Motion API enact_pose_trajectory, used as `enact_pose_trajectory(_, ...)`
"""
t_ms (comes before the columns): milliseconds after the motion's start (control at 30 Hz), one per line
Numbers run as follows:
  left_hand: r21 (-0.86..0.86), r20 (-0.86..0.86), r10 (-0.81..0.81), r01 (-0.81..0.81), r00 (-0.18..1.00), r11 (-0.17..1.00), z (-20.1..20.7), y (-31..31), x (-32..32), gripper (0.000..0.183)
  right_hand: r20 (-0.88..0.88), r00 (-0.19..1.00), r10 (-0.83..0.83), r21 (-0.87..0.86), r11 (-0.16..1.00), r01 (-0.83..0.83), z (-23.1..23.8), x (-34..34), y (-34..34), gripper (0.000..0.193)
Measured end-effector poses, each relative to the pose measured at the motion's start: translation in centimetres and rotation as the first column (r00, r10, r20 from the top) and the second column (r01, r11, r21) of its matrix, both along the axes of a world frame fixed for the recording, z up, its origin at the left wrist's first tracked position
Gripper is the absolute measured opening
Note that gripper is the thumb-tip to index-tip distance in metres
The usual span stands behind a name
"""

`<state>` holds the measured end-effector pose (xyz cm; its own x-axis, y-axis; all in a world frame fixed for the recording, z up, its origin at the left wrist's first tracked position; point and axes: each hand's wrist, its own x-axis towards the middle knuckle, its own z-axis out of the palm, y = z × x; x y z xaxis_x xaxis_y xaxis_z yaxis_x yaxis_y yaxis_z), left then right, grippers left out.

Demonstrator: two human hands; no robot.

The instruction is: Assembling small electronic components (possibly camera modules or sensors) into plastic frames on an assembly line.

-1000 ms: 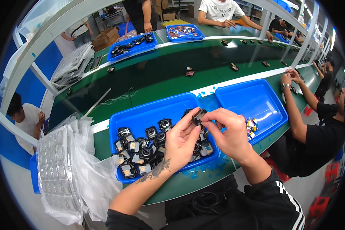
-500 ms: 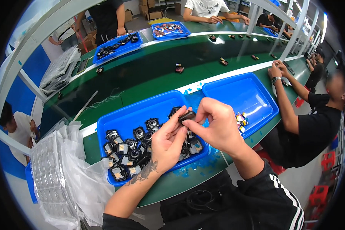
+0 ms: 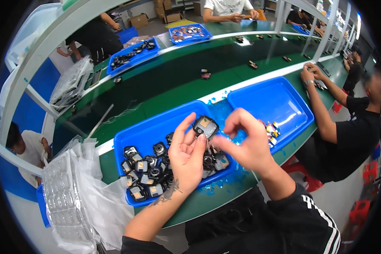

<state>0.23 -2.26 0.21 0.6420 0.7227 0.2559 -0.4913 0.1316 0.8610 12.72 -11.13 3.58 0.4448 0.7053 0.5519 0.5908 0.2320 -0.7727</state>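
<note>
In my left hand is a black smartwatch case, pinched between thumb and fingers above the left tray. Its open side faces up, showing a tan and grey inside. Beside it hovers my right hand, its curled index finger apart from its thumb. Motion smears that thumb near the case, and I see nothing held there. Below both hands, the left blue tray bears several similar watch cases, some round lens side up, others showing tan and grey pads.
Another blue tray at the right has small colourful pieces in its near corner. Blue film scraps litter the table. Clear plastic trays stack at the left. Beyond runs a green conveyor. A person works at right.
The watch case has turned from edge-on to show its inside. My right hand has come off it, its fingers parting. The whole view has shifted slightly.
</note>
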Motion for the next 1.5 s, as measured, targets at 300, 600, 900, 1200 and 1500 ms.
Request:
enact_pose_trajectory(300, 0.228, -0.08, 0.109, -0.089, 0.991, 0.97, 0.1, -0.3, -0.7, 0.019, -0.071, 0.997, -0.026, 0.012, 1.0, 0.027, -1.2, -1.6, -0.9, 0.018)
enact_pose_trajectory(600, 0.286, -0.104, 0.067, -0.035, 0.992, 0.957, 0.1, 0.6, -0.8, 0.021, -0.218, 0.973, 0.073, -0.025, 0.996, -0.08, -1.6, -1.8, -1.3, 0.041)
enact_pose_trajectory(900, 0.613, -0.127, 0.218, -0.097, 0.968, 0.784, 0.8, 0.5, -1.1, 0.027, -0.448, 0.89, 0.088, 0.112, 0.993, -0.041, -1.5, -1.6, -1.9, 0.018)
enact_pose_trajectory(1200, 0.955, -0.005, 0.369, -0.105, 0.929, 0.279, 0.9, 1.2, -1.0, 0.033, -0.577, 0.77, 0.274, 0.1, 0.959, -0.266, -1.3, 0.4, -2.5, 0.012)
enact_pose_trajectory(1500, 0.45, -0.341, -0.139, 0.291, 0.93, 0.844, 1.7, 0.4, -1.1, 0.018, -0.659, 0.687, 0.306, -0.095, 0.872, -0.48, -0.8, 3.0, -3.6, 0.015)
